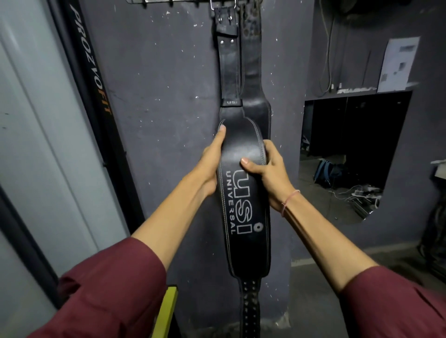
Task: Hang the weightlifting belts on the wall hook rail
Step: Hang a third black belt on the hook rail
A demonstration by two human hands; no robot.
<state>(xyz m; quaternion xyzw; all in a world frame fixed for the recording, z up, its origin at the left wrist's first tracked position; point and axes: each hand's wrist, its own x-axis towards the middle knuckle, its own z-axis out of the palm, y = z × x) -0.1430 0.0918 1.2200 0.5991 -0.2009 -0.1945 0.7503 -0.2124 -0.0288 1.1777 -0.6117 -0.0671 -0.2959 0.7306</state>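
Hanging from the rail (pixel 156 1) by their top ends, two belts already lie against the wall (pixel 169 96), the front belt (pixel 243 212) over the rear belt (pixel 261 108). The left hand (pixel 210 166) and right hand (pixel 268 173) grip the front belt's edges, fingers (pixel 269 148) curled round it. Judging by this, only settling it and letting go remains.

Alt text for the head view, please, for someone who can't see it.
Left hand and right hand hold the wide middle of a black USI belt by its edges. It hangs from the hook rail on a grey wall, a second dark belt behind it.
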